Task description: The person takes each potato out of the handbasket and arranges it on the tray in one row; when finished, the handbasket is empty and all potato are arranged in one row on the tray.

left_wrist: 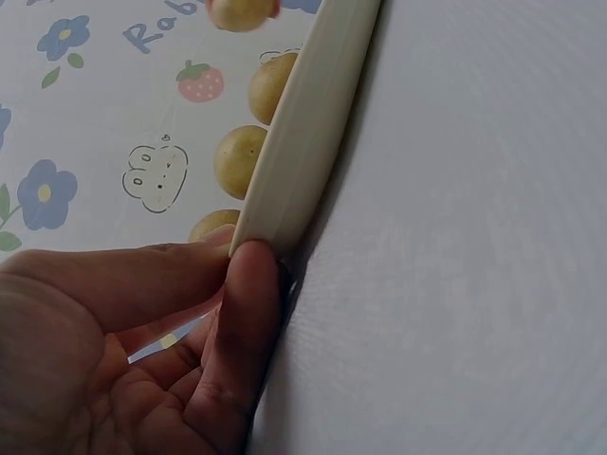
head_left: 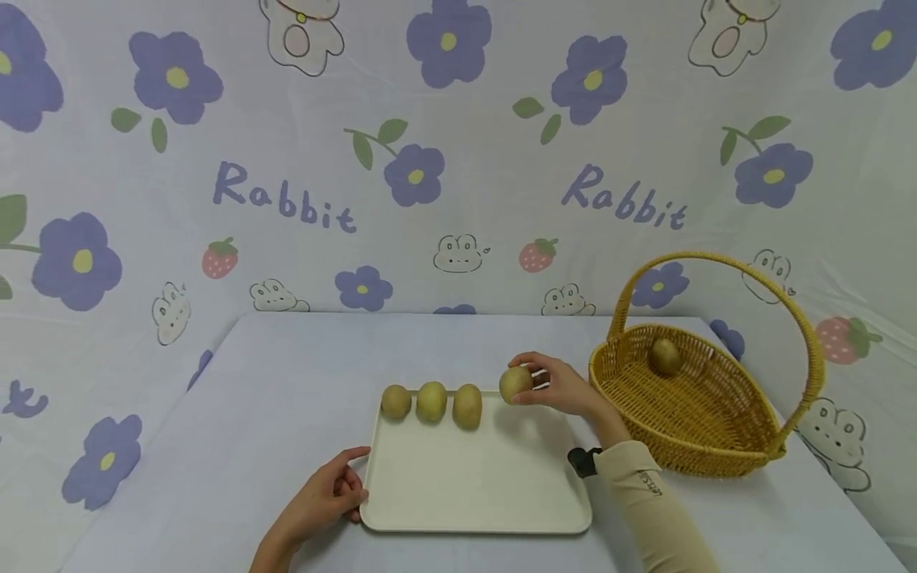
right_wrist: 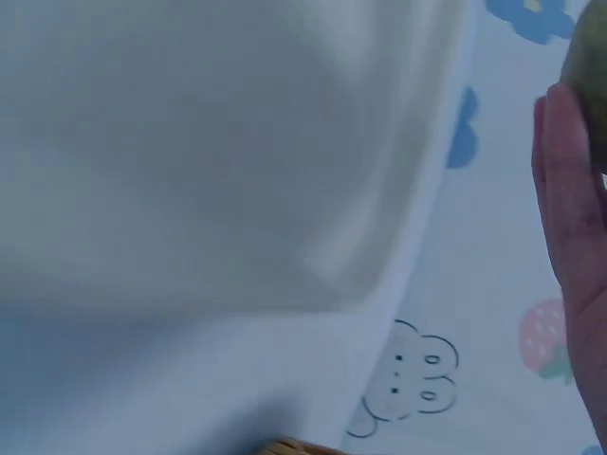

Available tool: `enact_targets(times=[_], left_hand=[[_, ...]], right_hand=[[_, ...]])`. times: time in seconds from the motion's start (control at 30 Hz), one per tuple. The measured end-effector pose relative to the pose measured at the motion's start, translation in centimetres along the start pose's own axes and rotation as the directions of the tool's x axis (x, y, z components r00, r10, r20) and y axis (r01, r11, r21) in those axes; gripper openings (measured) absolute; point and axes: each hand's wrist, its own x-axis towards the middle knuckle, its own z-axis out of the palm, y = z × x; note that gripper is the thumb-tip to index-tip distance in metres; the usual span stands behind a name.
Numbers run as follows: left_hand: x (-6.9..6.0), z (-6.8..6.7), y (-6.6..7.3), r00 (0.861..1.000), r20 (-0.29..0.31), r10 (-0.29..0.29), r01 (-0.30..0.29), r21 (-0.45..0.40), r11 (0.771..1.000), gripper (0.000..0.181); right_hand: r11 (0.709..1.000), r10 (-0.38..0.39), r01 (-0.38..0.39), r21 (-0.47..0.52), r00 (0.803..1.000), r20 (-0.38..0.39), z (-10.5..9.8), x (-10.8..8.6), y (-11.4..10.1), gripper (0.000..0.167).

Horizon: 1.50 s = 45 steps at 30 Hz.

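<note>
— What does your feed give you, biggest first?

— A desk (head_left: 301,374) with a pale, matte top, spread beneath the fingers of the left hand (head_left: 325,493) and the right hand (head_left: 562,386). Right of the right fingers I have the basket (head_left: 702,460), woven in honey-coloured strands, with a tall arched handle. Between the hands lies the tray (head_left: 473,477), a shallow cream rectangle with rounded corners and a smooth, low rim.

— And the fingers?

— The left ones I see closed on the tray's left rim, pinching it. The right ones are parted only a fruit's width, gripping the held fruit (head_left: 514,385) above the tray's far edge.

— How far along?

— Past halfway, I'd judge. Left of the right fingers, three are laid in a row: the end fruit (head_left: 396,403), roundish and brown; the middle fruit (head_left: 431,402), greener; the oblong fruit (head_left: 468,407), longest. The held one isn't set down, and the basket fruit (head_left: 665,356), right of those fingers, looks left over.

— Skins?

— Dull, thin and kiwi-like; I'd expect them to roll.
</note>
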Motion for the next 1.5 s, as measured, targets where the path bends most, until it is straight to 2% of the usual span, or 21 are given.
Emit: enact_targets(times=[0.1,0.23,0.5,0.6,0.8,0.93,1.5], left_hand=[[0.1,0.1,-0.1,1.000,0.006,0.006,-0.006,-0.015,1.000,0.063],[0.2,0.1,-0.3,1.000,0.008,0.007,-0.007,-0.019,1.000,0.063],[0.2,0.1,-0.3,1.000,0.007,0.006,-0.006,-0.017,1.000,0.063],[0.2,0.1,-0.1,1.000,0.003,0.009,-0.009,-0.014,1.000,0.063],[0.2,0.1,-0.2,1.000,0.002,0.017,-0.017,-0.015,1.000,0.062],[0.2,0.1,-0.1,1.000,0.003,0.012,-0.012,-0.016,1.000,0.062],[0.1,0.0,-0.1,1.000,0.003,0.017,-0.017,-0.014,1.000,0.062]], right_hand=[[1.000,0.021,-0.021,-0.017,0.999,0.036,1.0,0.0,1.2,0.050],[1.000,0.001,0.000,-0.019,0.998,0.064,1.7,-0.1,2.2,0.047],[0.993,-0.037,0.049,-0.111,0.994,0.103,2.3,-0.2,2.5,0.050],[0.991,-0.043,0.055,-0.123,0.994,0.101,2.4,-0.2,2.2,0.053],[0.991,0.032,-0.022,-0.131,0.997,0.072,2.9,-0.2,1.7,0.063],[0.989,0.044,-0.035,-0.145,0.997,0.057,3.1,-0.1,1.6,0.064],[0.992,0.015,-0.008,-0.128,0.999,0.052,3.1,-0.2,1.8,0.069]])
